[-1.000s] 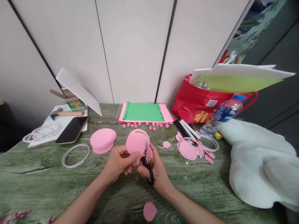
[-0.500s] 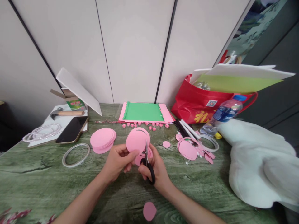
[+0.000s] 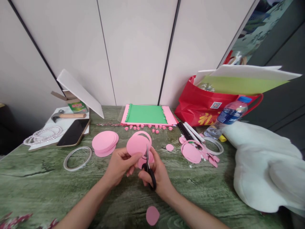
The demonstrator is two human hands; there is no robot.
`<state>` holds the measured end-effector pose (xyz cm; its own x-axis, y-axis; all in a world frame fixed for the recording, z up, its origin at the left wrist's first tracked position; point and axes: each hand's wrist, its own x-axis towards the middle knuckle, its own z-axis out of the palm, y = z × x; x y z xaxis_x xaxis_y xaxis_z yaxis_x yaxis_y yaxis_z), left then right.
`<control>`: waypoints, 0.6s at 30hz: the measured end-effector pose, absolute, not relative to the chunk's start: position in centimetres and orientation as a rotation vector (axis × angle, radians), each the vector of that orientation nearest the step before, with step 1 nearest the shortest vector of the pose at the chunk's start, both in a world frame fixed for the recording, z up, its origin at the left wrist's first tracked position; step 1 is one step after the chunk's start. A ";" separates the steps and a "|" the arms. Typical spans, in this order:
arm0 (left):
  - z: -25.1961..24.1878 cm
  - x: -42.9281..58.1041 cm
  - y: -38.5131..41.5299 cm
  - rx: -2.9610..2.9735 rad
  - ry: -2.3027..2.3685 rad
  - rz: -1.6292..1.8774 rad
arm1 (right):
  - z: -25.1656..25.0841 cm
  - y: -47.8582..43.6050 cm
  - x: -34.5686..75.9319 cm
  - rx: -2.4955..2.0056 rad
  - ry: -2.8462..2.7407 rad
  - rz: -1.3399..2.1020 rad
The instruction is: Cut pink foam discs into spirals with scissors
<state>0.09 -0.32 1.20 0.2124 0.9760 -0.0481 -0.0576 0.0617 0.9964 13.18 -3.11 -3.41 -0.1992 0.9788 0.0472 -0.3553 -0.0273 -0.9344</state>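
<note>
My left hand [image 3: 121, 163] pinches a pink paper circle [image 3: 137, 144] between thumb and fingers, above the middle of the table. A narrow pink strip curves away from the circle's upper right edge. My right hand [image 3: 158, 175] grips black-handled scissors [image 3: 149, 171], whose blades point up at the circle's right side. Behind the blades, more pink paper [image 3: 143, 163] shows, partly hidden by my fingers. A stack of pink paper circles [image 3: 105, 141] lies to the left of my left hand. One small pink piece [image 3: 152, 215] rests near the front edge.
At left are a tape roll [image 3: 77, 158], a phone [image 3: 73, 132], a hammer [image 3: 69, 115] and bead strands [image 3: 44, 135]. Green paper [image 3: 146, 114] lies at the back. To the right are pink scraps [image 3: 192, 154], a bottle [image 3: 226, 117], a red bag [image 3: 190, 105] and a white plush object [image 3: 262, 168].
The scissors have cut further along the circle's edge, and the strip now stands farther from it. Both the circle and the scissors have shifted slightly left.
</note>
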 end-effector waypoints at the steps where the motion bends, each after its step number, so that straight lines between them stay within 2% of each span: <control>1: 1.2 0.1 -0.3 1.223 1.036 1.030 | -3.4 -3.1 13.2 -0.805 -1.063 1.493; 18: 1.3 0.1 -0.3 1.260 1.030 0.989 | -3.5 -2.7 13.3 -0.728 -0.981 1.469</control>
<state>0.06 -0.25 1.27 0.2533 0.9658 -0.0550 -0.0156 0.0610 0.9980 13.29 -2.65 -3.51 -0.1395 0.9858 0.0934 -0.4642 0.0182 -0.8855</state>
